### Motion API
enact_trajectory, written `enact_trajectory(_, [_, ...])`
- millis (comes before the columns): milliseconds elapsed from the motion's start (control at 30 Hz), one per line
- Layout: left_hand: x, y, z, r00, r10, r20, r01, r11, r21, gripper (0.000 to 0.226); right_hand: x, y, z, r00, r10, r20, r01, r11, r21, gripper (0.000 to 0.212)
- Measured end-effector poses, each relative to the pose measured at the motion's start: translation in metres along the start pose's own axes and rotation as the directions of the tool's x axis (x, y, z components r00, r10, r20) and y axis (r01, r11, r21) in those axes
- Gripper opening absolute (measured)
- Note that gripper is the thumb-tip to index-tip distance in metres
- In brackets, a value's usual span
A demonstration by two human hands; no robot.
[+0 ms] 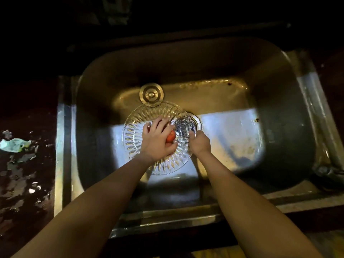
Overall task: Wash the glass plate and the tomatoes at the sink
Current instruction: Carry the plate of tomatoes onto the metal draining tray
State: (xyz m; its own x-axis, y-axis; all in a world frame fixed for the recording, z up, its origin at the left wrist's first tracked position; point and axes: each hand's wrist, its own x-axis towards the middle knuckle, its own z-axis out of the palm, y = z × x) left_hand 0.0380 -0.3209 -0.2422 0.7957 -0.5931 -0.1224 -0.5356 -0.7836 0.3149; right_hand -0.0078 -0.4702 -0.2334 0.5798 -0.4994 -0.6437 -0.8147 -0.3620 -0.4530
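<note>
A round cut-glass plate is held over the bottom of the steel sink. My left hand lies on top of the plate with its fingers curled over a red tomato; most of the tomato is hidden under the hand. My right hand grips the plate's right rim. Water splashes on the plate's upper right part, just beside the drain. I cannot tell whether more tomatoes lie under the left hand.
A round metal drain stopper lies on the sink floor behind the plate. The dark counter on the left is wet, with a crumpled pale wrapper on it. The surroundings are dark.
</note>
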Motion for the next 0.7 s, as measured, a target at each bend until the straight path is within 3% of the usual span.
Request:
enact_trajectory(200, [0.001,-0.001,-0.004,0.985,-0.094,-0.147,0.093,0.996,-0.016,0.042,-0.003,-0.007,0.001,0.993,-0.111,-0.024,0.114,0.967,0.228,0.046])
enact_trajectory(367, [0.005,0.005,-0.023,0.972,-0.194,-0.136,0.167,0.968,-0.188,0.043,-0.015,-0.019,-0.009,0.978,-0.169,-0.124,0.2,0.926,0.319,0.044])
enact_trajectory(533, [0.009,0.017,-0.046,0.967,-0.2,-0.156,0.154,0.952,-0.265,0.04,-0.026,-0.032,-0.034,0.961,-0.197,-0.196,0.248,0.927,0.28,0.045])
enact_trajectory(700, [0.012,0.034,-0.069,0.936,-0.304,-0.177,0.186,0.856,-0.482,0.037,-0.035,-0.061,-0.07,0.875,-0.383,-0.295,0.405,0.914,0.016,0.052])
